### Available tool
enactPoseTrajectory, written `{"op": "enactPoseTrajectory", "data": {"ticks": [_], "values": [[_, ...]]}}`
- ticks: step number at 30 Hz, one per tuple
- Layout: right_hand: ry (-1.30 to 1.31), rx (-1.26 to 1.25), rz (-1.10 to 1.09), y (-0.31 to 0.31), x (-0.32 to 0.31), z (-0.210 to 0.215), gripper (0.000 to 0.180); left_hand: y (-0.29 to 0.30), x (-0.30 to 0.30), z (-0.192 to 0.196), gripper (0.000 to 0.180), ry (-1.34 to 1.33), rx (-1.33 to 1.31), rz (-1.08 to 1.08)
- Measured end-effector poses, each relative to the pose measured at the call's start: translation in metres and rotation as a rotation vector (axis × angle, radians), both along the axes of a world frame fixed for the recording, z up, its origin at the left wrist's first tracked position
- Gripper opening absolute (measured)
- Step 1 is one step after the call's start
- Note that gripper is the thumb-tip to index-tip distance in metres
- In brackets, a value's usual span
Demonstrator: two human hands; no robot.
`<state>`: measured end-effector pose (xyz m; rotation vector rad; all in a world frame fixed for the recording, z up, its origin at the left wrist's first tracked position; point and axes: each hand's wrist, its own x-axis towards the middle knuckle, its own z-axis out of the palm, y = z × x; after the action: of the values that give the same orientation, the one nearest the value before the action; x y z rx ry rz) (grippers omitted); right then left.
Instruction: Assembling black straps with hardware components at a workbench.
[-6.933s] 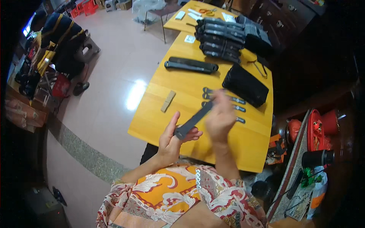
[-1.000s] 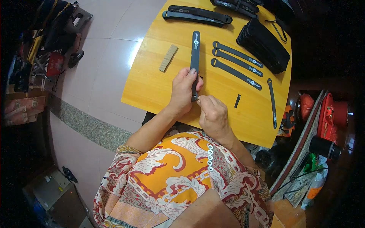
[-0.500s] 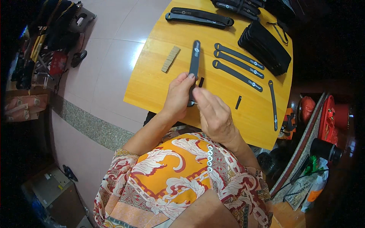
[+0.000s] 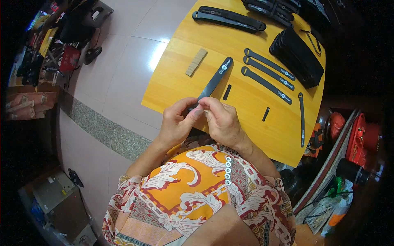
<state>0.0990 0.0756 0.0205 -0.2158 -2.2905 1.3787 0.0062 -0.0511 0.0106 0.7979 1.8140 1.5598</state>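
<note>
A dark grey strap [image 4: 216,80] with a rounded, printed far end slants up and away from my hands over the yellow table. Its near end is between the fingers of my left hand [image 4: 177,124] and my right hand [image 4: 225,126], which meet fingertip to fingertip. Both hands pinch that end, and my fingers cover most of it. Just beyond my right hand lies a short black strip [image 4: 227,92]. Another small black strip [image 4: 266,114] is farther right. Three slotted straps [image 4: 266,85] lie side by side beyond it.
On the yellow table [image 4: 164,88] lie a ridged tan piece [image 4: 196,62], a single strap [image 4: 301,119] near the right edge, a pair of strap stacks [image 4: 228,19] at the back and a thick black stack [image 4: 296,57]. Red items [image 4: 356,137] stand beyond the right edge.
The strap has come nearer me and tilted to the right. My right hand has moved in beside my left, and both now pinch the near end. The view has shifted slightly.
</note>
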Motion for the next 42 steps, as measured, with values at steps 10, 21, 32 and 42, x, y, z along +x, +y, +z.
{"op": "enactPoseTrajectory", "data": {"ticks": [10, 21, 32, 42], "values": [[-0.040, -0.064, 0.008, -0.003, -0.011, -0.008, 0.018, -0.002, 0.016, -0.011, 0.038, -0.136, 0.140, 0.138], [0.050, -0.007, -0.106, 0.004, -0.005, 0.011, 0.020, -0.002, 0.016, -0.002, 0.038, -0.567, 0.365, 0.232], [0.035, 0.353, -0.018, -0.004, 0.004, 0.032, 0.033, 0.006, 0.019, 0.000, 0.043, -0.677, 0.422, 0.256], [0.154, 0.462, -0.111, -0.002, -0.002, 0.017, 0.037, 0.016, 0.024, -0.001, 0.043, -0.562, 0.393, 0.190]]}}
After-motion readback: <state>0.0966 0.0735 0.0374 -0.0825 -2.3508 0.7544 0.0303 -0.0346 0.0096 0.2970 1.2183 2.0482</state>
